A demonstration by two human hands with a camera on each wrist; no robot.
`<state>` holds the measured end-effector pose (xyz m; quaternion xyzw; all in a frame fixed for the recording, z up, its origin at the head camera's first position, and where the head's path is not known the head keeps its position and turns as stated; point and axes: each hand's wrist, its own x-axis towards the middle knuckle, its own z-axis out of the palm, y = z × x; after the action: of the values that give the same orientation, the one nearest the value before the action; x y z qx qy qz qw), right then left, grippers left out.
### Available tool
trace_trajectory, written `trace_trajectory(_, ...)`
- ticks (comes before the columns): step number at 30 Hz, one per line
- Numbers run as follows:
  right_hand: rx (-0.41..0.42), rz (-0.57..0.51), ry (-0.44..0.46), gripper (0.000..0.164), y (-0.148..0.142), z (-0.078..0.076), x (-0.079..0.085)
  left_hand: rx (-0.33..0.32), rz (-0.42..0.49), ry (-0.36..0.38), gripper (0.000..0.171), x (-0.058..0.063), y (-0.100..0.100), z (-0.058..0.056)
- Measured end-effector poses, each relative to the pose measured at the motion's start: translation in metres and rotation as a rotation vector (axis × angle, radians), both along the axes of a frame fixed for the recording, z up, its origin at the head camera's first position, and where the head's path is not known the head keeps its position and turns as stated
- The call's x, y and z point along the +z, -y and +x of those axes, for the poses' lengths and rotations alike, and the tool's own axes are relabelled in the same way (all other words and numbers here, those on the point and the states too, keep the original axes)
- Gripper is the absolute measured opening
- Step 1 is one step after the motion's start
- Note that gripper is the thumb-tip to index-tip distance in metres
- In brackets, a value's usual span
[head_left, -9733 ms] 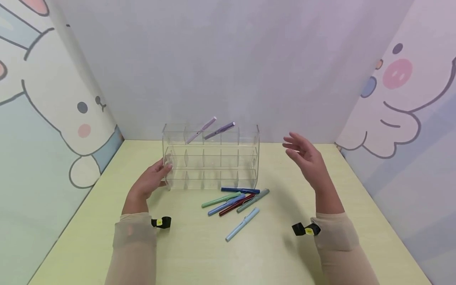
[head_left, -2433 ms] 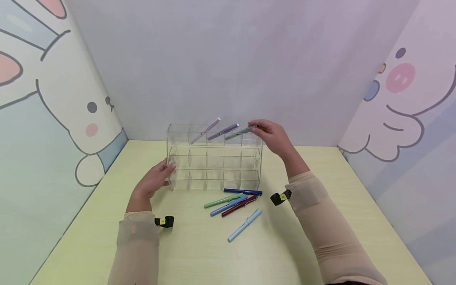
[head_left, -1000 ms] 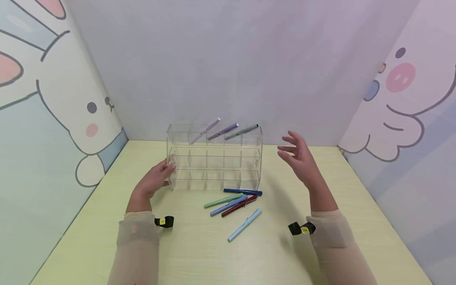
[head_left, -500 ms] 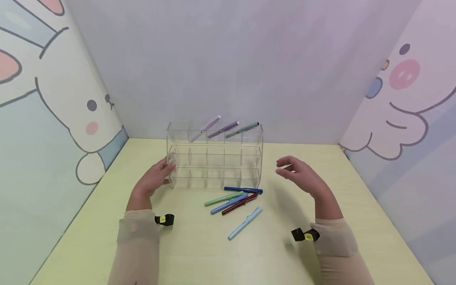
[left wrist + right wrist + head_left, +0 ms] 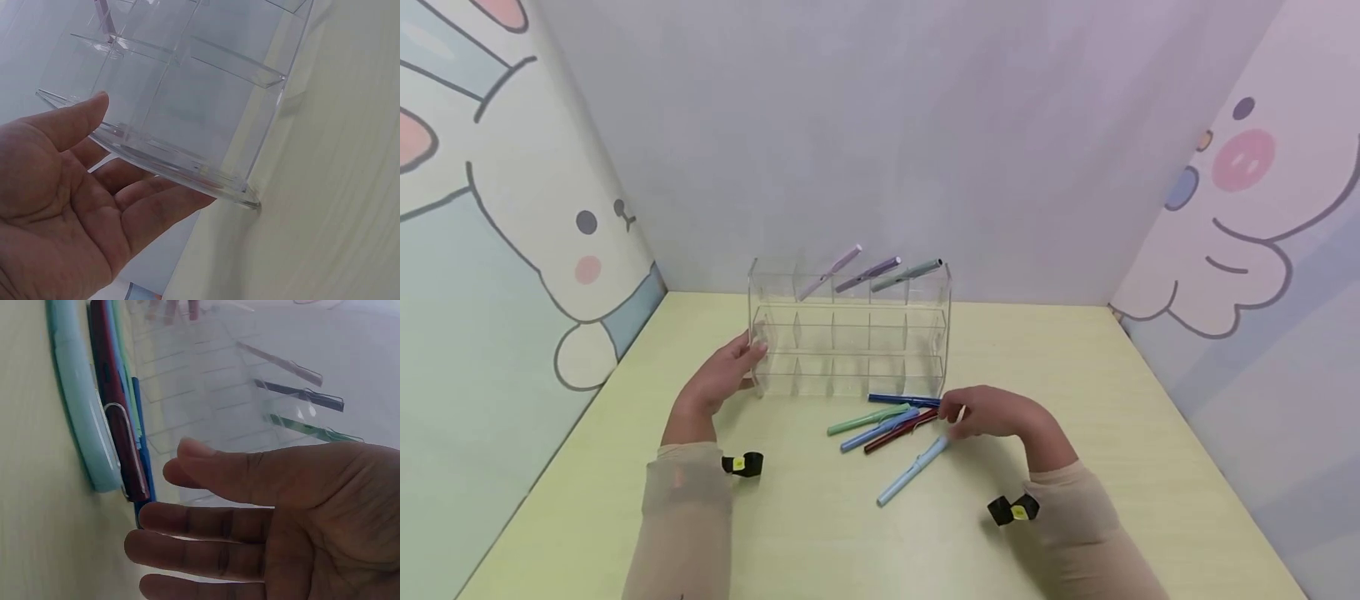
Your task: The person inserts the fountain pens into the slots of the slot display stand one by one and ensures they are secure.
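A clear tiered pen rack [image 5: 850,340] stands at the back of the table. My left hand [image 5: 718,383] grips its left side panel, the thumb in front and the fingers behind, as the left wrist view shows. Lilac [image 5: 831,273], purple [image 5: 868,274] and grey-green [image 5: 907,275] pens lean in the top tier. My right hand [image 5: 996,412] is over the right ends of the loose pens; its thumb and fingers stand apart around nothing. Nearest to it are the light blue pen [image 5: 913,471], dark red pen [image 5: 119,400] and dark blue pen [image 5: 898,400].
Green [image 5: 865,419] and mid-blue [image 5: 876,431] pens lie beside the dark red one, their clip ends close together. The pale yellow table [image 5: 805,533] meets a grey wall [image 5: 880,150] behind the rack, with cartoon-printed panels on both sides.
The grey-green pen went from the pile to the top tier, and my right hand let go of it. Since then, that hand has come down and left to the pens. My left hand stays put.
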<state>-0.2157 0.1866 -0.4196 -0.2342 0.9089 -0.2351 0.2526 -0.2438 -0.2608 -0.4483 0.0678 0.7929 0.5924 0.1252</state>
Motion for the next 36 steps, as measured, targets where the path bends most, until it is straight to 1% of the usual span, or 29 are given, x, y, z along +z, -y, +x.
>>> trace_trajectory(4, -0.014, 0.053, 0.021, 0.019, 0.013, 0.004, -0.008, -0.005, -0.001, 0.001, 0.068, 0.000, 0.000, 0.002)
trace_trajectory(7, -0.006, 0.072, 0.000, 0.021, 0.017, 0.005, -0.012, 0.000, -0.003, -0.001, 0.068, 0.000, 0.000, 0.003)
trace_trajectory(13, 0.040, 0.104, -0.049, 0.021, 0.021, 0.003, -0.018, 0.001, 0.002, -0.005, 0.064, 0.001, 0.001, 0.003)
trace_trajectory(17, 0.065, 0.100, -0.067, 0.019, 0.023, 0.003, -0.021, 0.003, 0.002, -0.002, 0.065, 0.000, 0.001, 0.002)
trace_trajectory(23, 0.080, 0.095, -0.063, 0.021, 0.025, 0.001, -0.026, 0.000, 0.010, -0.002, 0.066, -0.001, 0.000, 0.001)
trace_trajectory(27, 0.102, 0.094, -0.065, 0.022, 0.023, -0.001, -0.026, -0.002, 0.013, -0.010, 0.065, -0.002, 0.000, 0.000)
trace_trajectory(31, 0.111, 0.078, -0.059, 0.018, 0.017, -0.002, -0.023, -0.005, 0.012, -0.014, 0.065, -0.002, 0.000, 0.000)
trace_trajectory(35, 0.102, 0.029, -0.052, 0.015, 0.009, -0.003, -0.016, -0.010, 0.015, -0.015, 0.066, -0.002, 0.001, 0.000)
trace_trajectory(36, 0.103, -0.004, -0.042, 0.014, 0.007, -0.003, -0.014, -0.011, 0.019, -0.015, 0.067, -0.002, 0.001, 0.000)
